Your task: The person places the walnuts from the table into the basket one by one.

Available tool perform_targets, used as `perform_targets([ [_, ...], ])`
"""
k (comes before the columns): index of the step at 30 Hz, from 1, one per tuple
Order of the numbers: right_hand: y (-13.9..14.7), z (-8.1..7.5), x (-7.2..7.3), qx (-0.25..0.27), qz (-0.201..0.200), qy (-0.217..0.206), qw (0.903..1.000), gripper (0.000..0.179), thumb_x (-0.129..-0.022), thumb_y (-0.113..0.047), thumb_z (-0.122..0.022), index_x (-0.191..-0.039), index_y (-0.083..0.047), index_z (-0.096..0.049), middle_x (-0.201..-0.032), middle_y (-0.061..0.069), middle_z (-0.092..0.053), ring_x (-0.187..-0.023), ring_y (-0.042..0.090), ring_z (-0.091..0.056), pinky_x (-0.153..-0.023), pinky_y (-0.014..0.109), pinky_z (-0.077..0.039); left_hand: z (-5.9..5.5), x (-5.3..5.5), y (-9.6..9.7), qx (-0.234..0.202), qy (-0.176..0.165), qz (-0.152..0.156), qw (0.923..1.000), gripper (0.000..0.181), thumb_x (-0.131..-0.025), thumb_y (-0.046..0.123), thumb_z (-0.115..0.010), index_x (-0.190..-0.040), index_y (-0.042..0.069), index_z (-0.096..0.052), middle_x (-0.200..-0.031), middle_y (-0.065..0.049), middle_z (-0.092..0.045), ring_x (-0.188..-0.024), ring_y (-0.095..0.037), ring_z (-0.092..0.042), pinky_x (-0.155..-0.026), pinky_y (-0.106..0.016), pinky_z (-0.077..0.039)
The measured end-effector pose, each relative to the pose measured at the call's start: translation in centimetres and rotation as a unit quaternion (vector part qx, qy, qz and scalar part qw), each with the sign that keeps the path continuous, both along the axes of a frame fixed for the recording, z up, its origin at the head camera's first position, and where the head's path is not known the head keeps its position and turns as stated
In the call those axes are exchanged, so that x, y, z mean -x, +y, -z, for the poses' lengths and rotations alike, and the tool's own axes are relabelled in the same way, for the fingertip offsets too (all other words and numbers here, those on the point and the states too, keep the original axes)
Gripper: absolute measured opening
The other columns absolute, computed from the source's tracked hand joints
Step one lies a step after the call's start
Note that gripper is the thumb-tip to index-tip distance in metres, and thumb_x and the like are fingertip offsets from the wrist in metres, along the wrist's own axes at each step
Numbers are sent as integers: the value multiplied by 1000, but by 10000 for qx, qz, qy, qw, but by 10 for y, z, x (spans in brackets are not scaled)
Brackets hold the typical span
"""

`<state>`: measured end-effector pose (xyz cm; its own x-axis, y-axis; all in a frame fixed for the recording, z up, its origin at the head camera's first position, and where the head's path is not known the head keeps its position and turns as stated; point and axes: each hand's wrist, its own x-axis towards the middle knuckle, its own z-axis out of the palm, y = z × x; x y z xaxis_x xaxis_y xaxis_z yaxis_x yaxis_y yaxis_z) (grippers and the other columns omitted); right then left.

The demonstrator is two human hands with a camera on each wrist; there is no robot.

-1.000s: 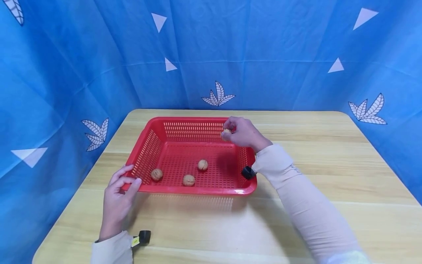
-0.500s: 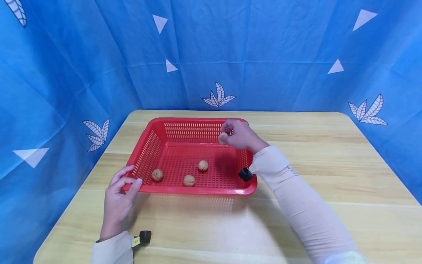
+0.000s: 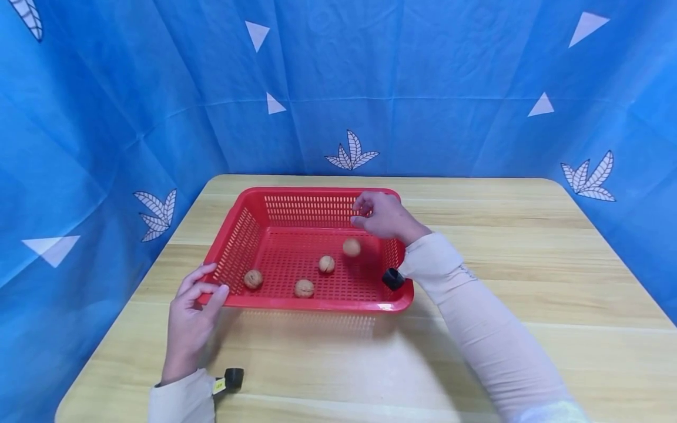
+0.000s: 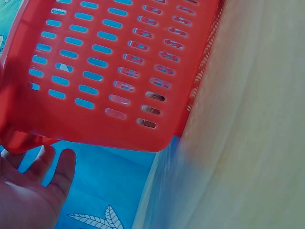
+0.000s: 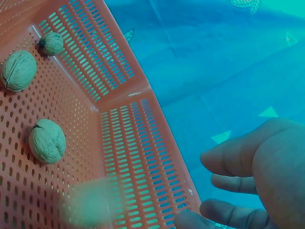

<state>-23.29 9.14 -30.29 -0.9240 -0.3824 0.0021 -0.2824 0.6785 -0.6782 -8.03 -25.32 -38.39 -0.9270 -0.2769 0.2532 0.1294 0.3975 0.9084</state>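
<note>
Walnut [image 3: 351, 247] is midair below right hand [image 3: 383, 216], fingers [image 5: 231, 213] parted.

The head camera looks forward and down from above the basket's [image 3: 317, 305] near side, far enough back to frame all of it, with table [image 3: 529, 264] around and cloth [image 3: 444, 76] behind. The left wrist camera, low, close and rolled sideways, faces the outside of the basket's near wall, sharing the left hand [image 3: 191, 320] with the head view. The right wrist camera, also close and rolled, looks across the basket's inside from its right end, sharing the walnuts [image 3: 304, 288] and right hand [image 3: 387, 216].
</note>
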Motion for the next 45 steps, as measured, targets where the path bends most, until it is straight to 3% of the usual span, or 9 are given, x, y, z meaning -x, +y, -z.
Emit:
perform_targets([
  [15,16,-6,-2,-24,249,-193,9995,25,-91,-23,-69,-110,-9,-61,-105,9,-60,-96,26,-57,-80,39,-51,-3,-1,0,194,-27,-52,9998,20,-90,13,-70,-90,-7,-67,-137,4,-48,-130,-19,-35,-76,-9,-48],
  [23,34,-7,-4,-18,413,-2,9991,27,-93,-23,-66,-113,-7,-61,-108,10,-62,-98,27,-57,-84,41,-50,-4,-1,1,116,-39,-51,9999,20,-90,12,-70,-91,-7,-67,-138,4,-47,-131,-21,-35,-75,-10,-48],
  [37,75,-1,-1,-131,737,102,9971,29,-93,-26,-64,-113,-5,-61,-105,15,-62,-94,29,-59,-71,38,-53,-4,-3,0,72,-27,-124,9999,19,-90,11,-70,-89,-7,-65,-139,3,-47,-131,-22,-35,-75,-10,-48],
  [45,97,11,-1,-166,933,-107,9954,32,-94,-27,-62,-116,-4,-59,-111,18,-60,-102,33,-57,-84,46,-49,-1,-1,1,-63,214,-24,9997,18,-90,7,-68,-85,-9,-64,-135,1,-50,-126,-17,-38,-77,-11,-49],
])
